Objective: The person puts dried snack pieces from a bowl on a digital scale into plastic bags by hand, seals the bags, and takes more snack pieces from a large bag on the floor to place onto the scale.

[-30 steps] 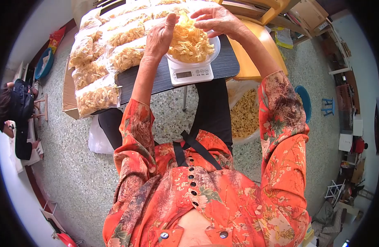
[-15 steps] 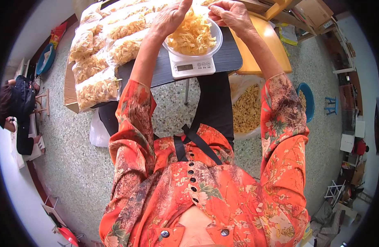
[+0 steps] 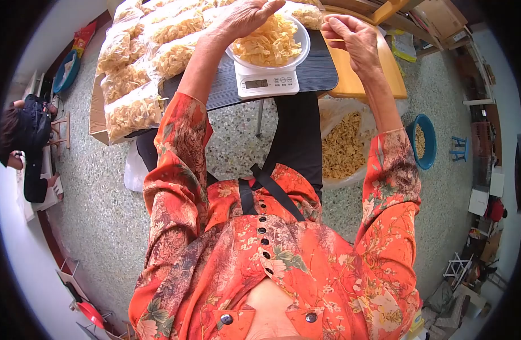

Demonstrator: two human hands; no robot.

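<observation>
A white plastic bowl (image 3: 301,52) holds a heap of pale yellow dried strips (image 3: 269,44). It sits on a white digital kitchen scale (image 3: 268,84) at the table's near edge. My left hand (image 3: 244,21) is over the bowl's left side, fingers stretched out, with no held thing visible. Right of the bowl, above the wooden stool, my right hand (image 3: 355,42) has its thumb and fingertips pinched together. Whatever is between them, if anything, is too small to make out. The scale's display (image 3: 256,83) shows digits that I cannot read.
Several clear bags of strips (image 3: 137,110) fill the dark table's left side. A yellow wooden stool (image 3: 351,79) stands at right. Below are an open bag of strips (image 3: 344,148) and a blue basin (image 3: 422,153). Another person (image 3: 28,136) is at far left.
My right hand has moved right, away from the bowl's rim to above the stool. My left hand has shifted slightly right and up. The view has moved a little.
</observation>
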